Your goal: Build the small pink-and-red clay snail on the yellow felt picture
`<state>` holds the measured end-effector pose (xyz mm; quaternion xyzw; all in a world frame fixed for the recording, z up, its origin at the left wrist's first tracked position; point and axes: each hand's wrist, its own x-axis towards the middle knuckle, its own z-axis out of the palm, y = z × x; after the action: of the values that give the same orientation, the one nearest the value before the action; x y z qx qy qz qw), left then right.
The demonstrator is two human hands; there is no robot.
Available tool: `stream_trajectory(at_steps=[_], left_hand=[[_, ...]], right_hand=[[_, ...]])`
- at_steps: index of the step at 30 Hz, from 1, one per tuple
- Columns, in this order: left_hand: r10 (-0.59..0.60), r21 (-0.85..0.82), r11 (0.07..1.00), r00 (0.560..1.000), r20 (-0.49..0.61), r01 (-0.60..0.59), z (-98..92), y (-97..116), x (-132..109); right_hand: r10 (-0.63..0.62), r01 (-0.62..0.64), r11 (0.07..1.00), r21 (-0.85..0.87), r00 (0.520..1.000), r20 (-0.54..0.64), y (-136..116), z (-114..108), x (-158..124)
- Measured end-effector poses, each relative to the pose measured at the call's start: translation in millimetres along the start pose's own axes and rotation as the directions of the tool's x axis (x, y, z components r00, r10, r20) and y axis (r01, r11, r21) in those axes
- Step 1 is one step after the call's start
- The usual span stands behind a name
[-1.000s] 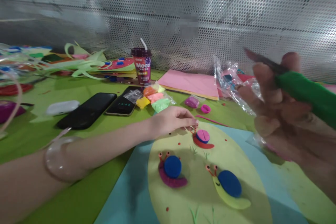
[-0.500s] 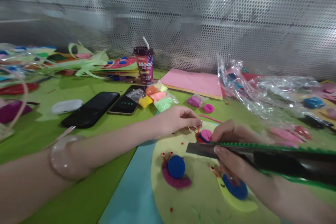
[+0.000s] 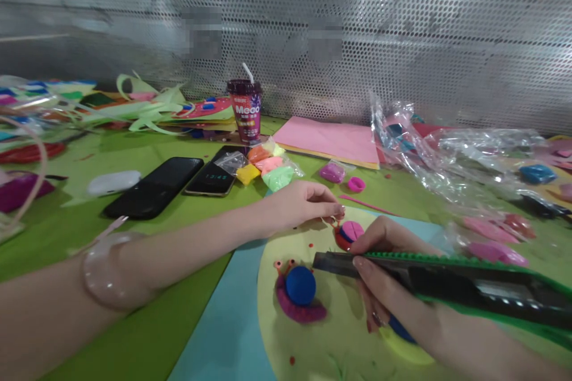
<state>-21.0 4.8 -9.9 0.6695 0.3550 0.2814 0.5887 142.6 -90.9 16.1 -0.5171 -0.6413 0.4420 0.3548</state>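
My right hand (image 3: pixel 397 300) grips a black utility knife (image 3: pixel 473 283) with green edges, its tip pointing left above the yellow paper (image 3: pixel 286 333). The fingers of my left hand (image 3: pixel 308 202) are pinched together by the antennae of a red clay snail (image 3: pixel 353 231). Whatever lies between those fingertips is too small to make out. That snail's pink and blue shell is close to my right index finger. Nearer to me, a purple clay snail (image 3: pixel 301 309) with a round blue shell lies on the paper. A yellow clay snail (image 3: pixel 409 350) is mostly hidden under my right hand.
Behind my left arm lie two phones (image 3: pixel 156 187) and a white case (image 3: pixel 114 182). A drink cup (image 3: pixel 246 110) with a straw stands near bagged coloured clay (image 3: pixel 268 166). Pink paper (image 3: pixel 328 140) and clear plastic wrappers (image 3: pixel 482 149) spread along the perforated metal wall (image 3: pixel 286 30).
My right hand and the knife have moved slightly lower and left, with the knife turned to show its broad side. They now cover more of the yellow snail. My left hand stays put.
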Motion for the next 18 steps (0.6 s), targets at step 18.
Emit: stream_trajectory(at_steps=[18], left_hand=[[-0.01, -0.053, 0.999, 1.0, 0.008, 0.01, 0.5, 1, 1]], right_hand=[[-0.015, 0.014, 0.991, -0.135, 1.0, -0.002, -3, -3, -1]])
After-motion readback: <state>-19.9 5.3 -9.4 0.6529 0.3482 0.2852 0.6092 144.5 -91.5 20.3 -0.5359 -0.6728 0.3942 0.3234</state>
